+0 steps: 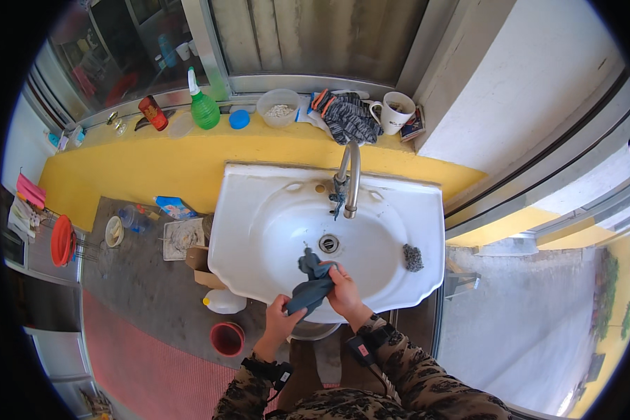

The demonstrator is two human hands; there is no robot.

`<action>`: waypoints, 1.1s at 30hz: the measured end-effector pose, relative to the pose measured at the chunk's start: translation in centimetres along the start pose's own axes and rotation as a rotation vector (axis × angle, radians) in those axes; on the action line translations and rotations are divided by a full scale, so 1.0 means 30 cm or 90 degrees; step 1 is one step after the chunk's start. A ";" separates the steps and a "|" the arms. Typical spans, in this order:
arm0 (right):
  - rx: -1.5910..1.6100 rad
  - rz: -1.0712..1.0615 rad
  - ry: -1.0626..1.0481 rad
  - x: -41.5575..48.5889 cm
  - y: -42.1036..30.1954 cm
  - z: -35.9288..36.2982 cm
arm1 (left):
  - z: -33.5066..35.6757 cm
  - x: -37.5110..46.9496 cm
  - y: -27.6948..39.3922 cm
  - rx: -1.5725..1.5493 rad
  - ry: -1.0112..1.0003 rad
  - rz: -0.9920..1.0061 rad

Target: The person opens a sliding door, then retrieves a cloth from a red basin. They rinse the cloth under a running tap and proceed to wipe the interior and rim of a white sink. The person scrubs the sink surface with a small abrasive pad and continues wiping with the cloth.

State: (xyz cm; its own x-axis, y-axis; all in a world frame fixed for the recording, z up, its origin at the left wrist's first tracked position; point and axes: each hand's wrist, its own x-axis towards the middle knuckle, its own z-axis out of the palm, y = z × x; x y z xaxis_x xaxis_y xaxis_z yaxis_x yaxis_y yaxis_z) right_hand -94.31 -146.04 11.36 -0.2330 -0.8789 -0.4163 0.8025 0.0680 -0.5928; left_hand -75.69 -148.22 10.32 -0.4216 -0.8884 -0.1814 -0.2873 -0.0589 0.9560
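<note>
A dark grey-green cloth (pixel 311 294) is bunched between my two hands above the front of a white ceramic washbasin (pixel 425 220). My left hand (pixel 279 321) grips its lower end near the basin's front rim. My right hand (pixel 345 291) grips it higher up, and a twisted end hangs past the fingers over the bowl. Just beyond that end is the drain (pixel 328 243). A metal gooseneck faucet (pixel 353 178) arches over the basin, with a dark rag (pixel 338 194) tied around its base. No water stream shows. On the basin's right side lies a grey scouring pad (pixel 413 258).
Along the yellow ledge stand a green spray bottle (pixel 205 109), a clear plastic tub (pixel 278 107), knit work gloves (pixel 346 115) and a white mug (pixel 395 113). On the floor at left are a white jug (pixel 224 302), a red bucket (pixel 227 339) and a cardboard box (pixel 202 268).
</note>
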 end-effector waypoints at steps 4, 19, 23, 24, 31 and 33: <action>0.047 -0.087 0.036 -0.065 -0.175 -0.069 | 0.178 0.022 0.098 -0.081 -0.085 -0.040; -1.097 -0.118 0.294 0.393 -0.641 -0.480 | 0.301 -0.066 0.037 0.049 -0.225 -0.047; -1.278 -0.245 0.106 0.483 -0.533 -0.480 | 0.230 -0.200 -0.101 0.156 -0.110 0.004; -1.282 -0.303 0.015 0.497 -0.524 -0.471 | 0.233 -0.218 -0.119 0.184 -0.086 0.051; -1.315 -0.367 -0.230 0.566 -0.652 -0.500 | 0.354 -0.193 -0.074 0.232 -0.044 0.039; -1.299 -0.341 -0.150 0.545 -0.711 -0.558 | 0.367 -0.168 -0.049 0.277 -0.036 0.101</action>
State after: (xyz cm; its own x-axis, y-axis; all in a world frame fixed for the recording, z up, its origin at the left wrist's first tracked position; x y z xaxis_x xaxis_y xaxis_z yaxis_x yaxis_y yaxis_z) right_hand -124.44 -153.97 5.65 0.0064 -0.9998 -0.0173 -0.9198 0.0009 -0.3924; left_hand -82.64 -138.65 7.30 -0.5329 -0.8438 -0.0642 -0.5440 0.2834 0.7898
